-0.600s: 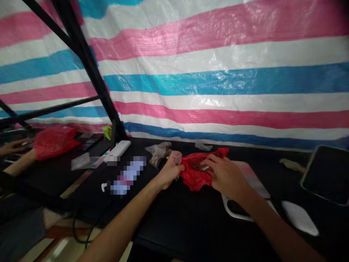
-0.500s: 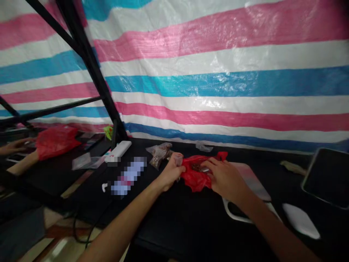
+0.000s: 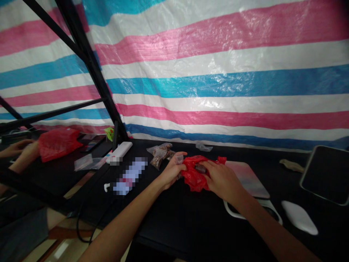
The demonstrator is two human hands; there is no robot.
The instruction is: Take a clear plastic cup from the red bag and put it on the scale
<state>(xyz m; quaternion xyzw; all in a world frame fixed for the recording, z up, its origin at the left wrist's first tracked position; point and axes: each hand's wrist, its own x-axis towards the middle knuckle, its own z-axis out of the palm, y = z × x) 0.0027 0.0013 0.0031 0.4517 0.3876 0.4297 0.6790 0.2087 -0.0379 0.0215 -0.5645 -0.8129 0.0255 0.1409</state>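
Position. One crumpled bright-red thin plastic bag rests between the hands, nearer the far edge of the black tabletop than the near edge.

Grip state. The left hand pinches the left side of the red bag, with a small piece of clear film caught in the same grasp. The right hand curls over the right side, fingers at a dark brown glossy object in the opening; from this view it cannot be told whether they clasp that object or only the red film.

Handling. Hold the left side firm and the opening spread, so that the film does not fold over the object. Use light pressure with the right fingers; a hard pull against thin film is liable to tear it. Work low over the tabletop.

Count.
- Clear plastic bags with brown granular contents, beyond the left hand: two distinguishable.
- Crumpled clear plastic wrapper, at the far edge: one.
- White elongated plastic bar, by the far-left corner: one.
- Flat pink-and-grey rectangular panel, right of the hands: one.
- White rounded plastic slab, farther right: one.
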